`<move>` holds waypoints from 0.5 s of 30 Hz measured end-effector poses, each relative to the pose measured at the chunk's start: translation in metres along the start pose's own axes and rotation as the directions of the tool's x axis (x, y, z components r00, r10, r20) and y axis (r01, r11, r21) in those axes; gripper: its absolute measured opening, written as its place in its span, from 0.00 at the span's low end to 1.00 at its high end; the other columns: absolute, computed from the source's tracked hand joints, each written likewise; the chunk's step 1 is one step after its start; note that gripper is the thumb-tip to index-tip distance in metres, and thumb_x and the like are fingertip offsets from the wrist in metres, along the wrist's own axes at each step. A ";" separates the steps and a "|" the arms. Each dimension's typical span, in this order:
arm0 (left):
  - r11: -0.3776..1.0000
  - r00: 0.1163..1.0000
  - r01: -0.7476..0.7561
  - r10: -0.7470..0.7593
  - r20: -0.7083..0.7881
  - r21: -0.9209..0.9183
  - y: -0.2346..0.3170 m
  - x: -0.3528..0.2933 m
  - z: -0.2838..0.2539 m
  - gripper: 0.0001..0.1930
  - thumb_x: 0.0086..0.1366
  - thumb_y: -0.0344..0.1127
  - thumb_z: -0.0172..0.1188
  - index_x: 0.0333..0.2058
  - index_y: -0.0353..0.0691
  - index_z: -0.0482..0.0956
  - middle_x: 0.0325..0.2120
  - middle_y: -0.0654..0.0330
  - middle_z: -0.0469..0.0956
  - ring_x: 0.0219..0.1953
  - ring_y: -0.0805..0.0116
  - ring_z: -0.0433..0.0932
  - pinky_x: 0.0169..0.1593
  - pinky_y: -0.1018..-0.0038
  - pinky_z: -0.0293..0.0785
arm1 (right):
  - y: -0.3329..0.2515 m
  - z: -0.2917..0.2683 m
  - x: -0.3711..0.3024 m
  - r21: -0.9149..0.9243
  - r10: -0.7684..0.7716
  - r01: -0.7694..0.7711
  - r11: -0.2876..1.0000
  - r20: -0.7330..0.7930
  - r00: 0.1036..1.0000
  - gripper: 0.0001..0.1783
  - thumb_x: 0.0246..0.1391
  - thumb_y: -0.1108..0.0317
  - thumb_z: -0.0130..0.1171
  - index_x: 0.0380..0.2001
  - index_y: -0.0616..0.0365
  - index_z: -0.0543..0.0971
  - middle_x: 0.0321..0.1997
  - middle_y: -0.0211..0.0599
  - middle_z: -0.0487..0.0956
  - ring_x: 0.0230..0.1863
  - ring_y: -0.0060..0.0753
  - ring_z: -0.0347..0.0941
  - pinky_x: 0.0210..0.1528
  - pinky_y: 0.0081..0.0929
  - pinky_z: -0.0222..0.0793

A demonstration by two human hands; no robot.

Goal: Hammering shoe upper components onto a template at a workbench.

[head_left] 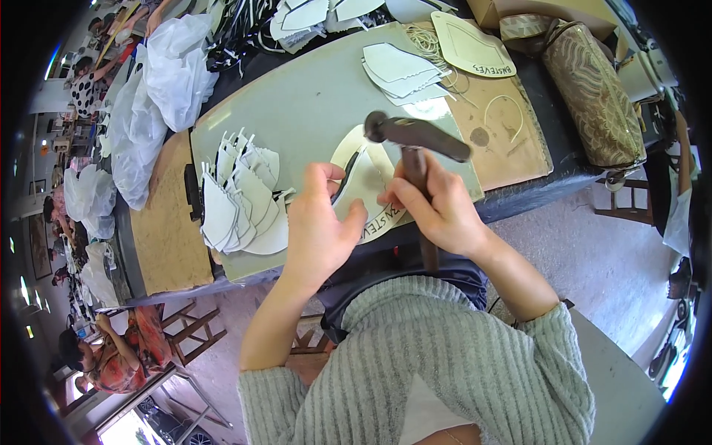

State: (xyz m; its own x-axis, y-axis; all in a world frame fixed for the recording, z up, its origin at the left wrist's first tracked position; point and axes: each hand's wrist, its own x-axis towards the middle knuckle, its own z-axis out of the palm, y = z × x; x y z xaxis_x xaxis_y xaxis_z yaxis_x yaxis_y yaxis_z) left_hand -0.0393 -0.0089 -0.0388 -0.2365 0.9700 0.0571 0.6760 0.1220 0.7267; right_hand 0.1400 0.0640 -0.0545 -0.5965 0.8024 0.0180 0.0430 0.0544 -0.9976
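Note:
A hammer (415,139) with a dark head and wooden handle is held in my right hand (441,208), its head raised over the work. The thumb and forefinger of that hand come together near the right edge of a cream template (380,216) with handwriting on it. On the template lies a white cut piece (357,178) with a black strip along its edge. My left hand (322,226) is at the template's left side, thumb and forefinger apart around the black-edged side. Whether its fingertips touch the piece is unclear.
White cut pieces (241,196) are fanned left of my hand; another stack (400,70) lies farther back. Beside it are tangled cord (429,46) and a second template (471,44). A patterned bag (593,93) stands right. Plastic bags (176,67) hang left. Other people sit at left.

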 end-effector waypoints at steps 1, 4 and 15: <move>1.000 1.000 0.002 -0.002 -0.001 0.001 0.004 -0.001 0.000 0.22 0.54 0.27 0.64 0.45 0.34 0.65 0.29 0.46 0.80 0.31 0.53 0.82 0.37 0.66 0.76 | 0.000 0.001 0.000 -0.122 0.037 -0.037 0.992 -0.003 0.999 0.06 0.64 0.74 0.51 0.41 0.66 0.69 0.30 0.37 0.81 0.34 0.25 0.80 0.37 0.25 0.75; 0.951 0.997 -0.047 0.026 0.070 0.305 0.016 -0.009 0.000 0.23 0.55 0.29 0.65 0.47 0.35 0.65 0.30 0.46 0.80 0.32 0.50 0.82 0.35 0.63 0.76 | -0.004 0.001 0.004 -0.267 -0.052 0.057 0.962 0.026 0.998 0.09 0.60 0.71 0.54 0.40 0.62 0.68 0.27 0.48 0.80 0.30 0.51 0.79 0.33 0.40 0.73; 0.841 0.962 0.274 -0.239 0.135 -0.467 -0.022 -0.006 -0.025 0.20 0.60 0.23 0.63 0.48 0.30 0.65 0.26 0.61 0.76 0.24 0.82 0.71 0.28 0.84 0.68 | -0.001 0.003 0.005 -0.076 0.022 -0.022 0.997 0.003 1.000 0.07 0.62 0.74 0.50 0.41 0.64 0.67 0.30 0.45 0.80 0.34 0.44 0.82 0.35 0.34 0.75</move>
State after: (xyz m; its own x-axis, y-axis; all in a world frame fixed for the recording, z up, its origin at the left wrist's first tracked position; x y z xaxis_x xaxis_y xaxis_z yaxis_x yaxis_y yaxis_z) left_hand -0.0697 -0.0225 -0.0379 -0.2948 0.9321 -0.2105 0.1776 0.2699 0.9464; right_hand 0.1343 0.0664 -0.0534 -0.5977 0.8017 -0.0045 0.1171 0.0817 -0.9898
